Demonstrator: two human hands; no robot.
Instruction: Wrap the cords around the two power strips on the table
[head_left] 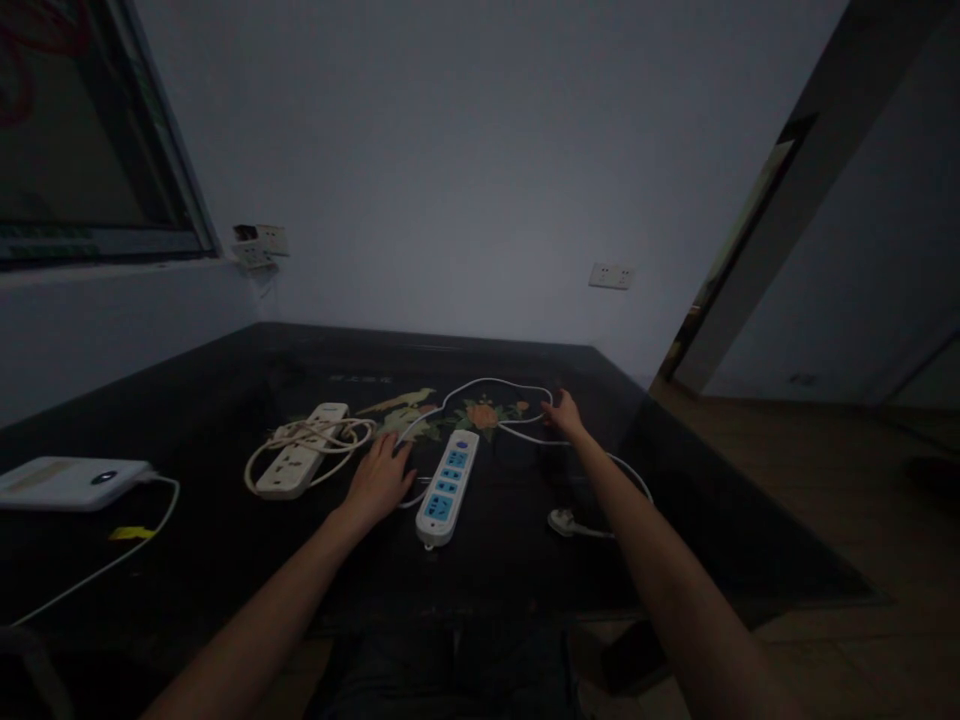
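A white power strip with blue socket panels (448, 490) lies lengthwise on the dark table between my hands. Its white cord (491, 380) loops behind it and runs right, under my right forearm, to a white plug (568, 522). My left hand (381, 478) rests left of the strip, fingers spread over part of the cord. At the bend of the loop, my right hand (565, 414) has its fingers closed about the cord. Left of my left hand sits a second, cream power strip (292, 465) with its own cord bundled on top.
A white device (75, 483) with a thin cable lies at the far left, near a yellow tag (132, 533). Wall sockets (611, 276) are behind the table (510, 575). A window (90, 130) is at upper left.
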